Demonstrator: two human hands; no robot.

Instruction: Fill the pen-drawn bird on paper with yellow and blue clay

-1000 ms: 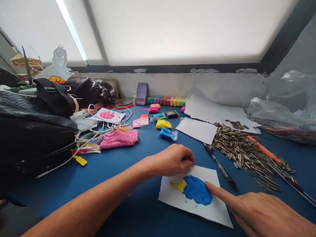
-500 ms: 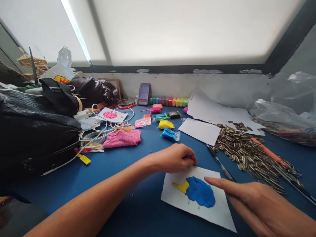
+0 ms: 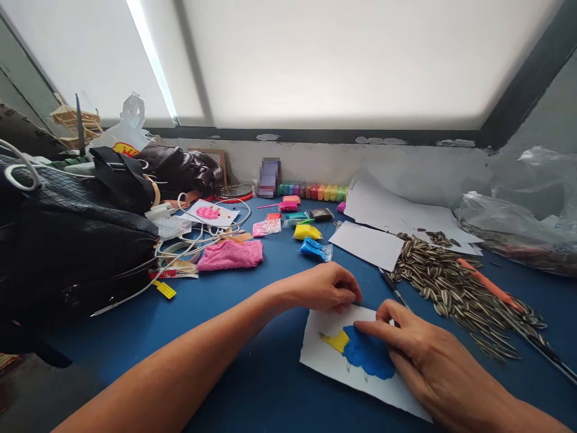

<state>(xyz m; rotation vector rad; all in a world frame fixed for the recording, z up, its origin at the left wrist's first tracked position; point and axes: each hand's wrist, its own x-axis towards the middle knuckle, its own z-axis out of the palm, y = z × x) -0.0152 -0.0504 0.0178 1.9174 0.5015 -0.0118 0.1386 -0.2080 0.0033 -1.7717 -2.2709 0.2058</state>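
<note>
A torn-edged white sheet of paper [image 3: 324,358] lies on the blue table, bearing a flattened blue clay shape [image 3: 367,355] with a scalloped outline. Yellow clay [image 3: 337,341] joins its left side, and two small drawn legs show below. My left hand [image 3: 331,287] rests at the sheet's top edge, its fingers curled down onto the paper; the fingertips are partly hidden. Over the right part of the clay lies my right hand [image 3: 419,352], holding nothing that I can see. Its index finger is stretched out, with the tip touching the upper edge of the blue clay.
Bagged yellow clay [image 3: 307,232] and blue clay [image 3: 316,249] lie beyond my hands. Sunflower seeds [image 3: 446,282], an orange tool [image 3: 489,284] and a pen [image 3: 394,288] are at right. A pink cloth [image 3: 231,254], cables and a black bag [image 3: 81,240] occupy the left.
My right hand has moved left and further over the sheet, its fingertip shifting along the blue clay's top edge. My left hand stays at the paper's edge. The view has shifted slightly.
</note>
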